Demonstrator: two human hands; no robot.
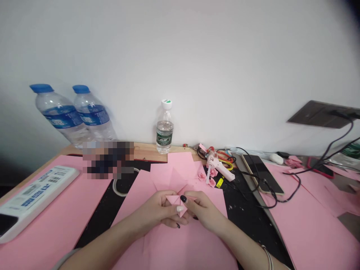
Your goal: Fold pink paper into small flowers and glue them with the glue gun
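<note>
A small folded piece of pink paper [173, 199] with triangular flaps is held between my two hands at the middle of the desk. My left hand [161, 210] pinches its left side, the thumb lying on the front folds. On the other side, my right hand [203, 210] grips the paper with its thumb pressed near the top centre. Both hands are closed on it, and some fingertips are hidden behind. Beneath them lie large pink sheets [168, 251]. Smaller pink squares [180, 161] lie just beyond.
A white glue gun [218, 167] rests by pink paper roses [201, 175]. A small water bottle [164, 131] stands against the wall, with two larger bottles [60, 112] at left. A phone [263, 174] and black cables [274, 195] lie right; a white box [39, 198] lies left.
</note>
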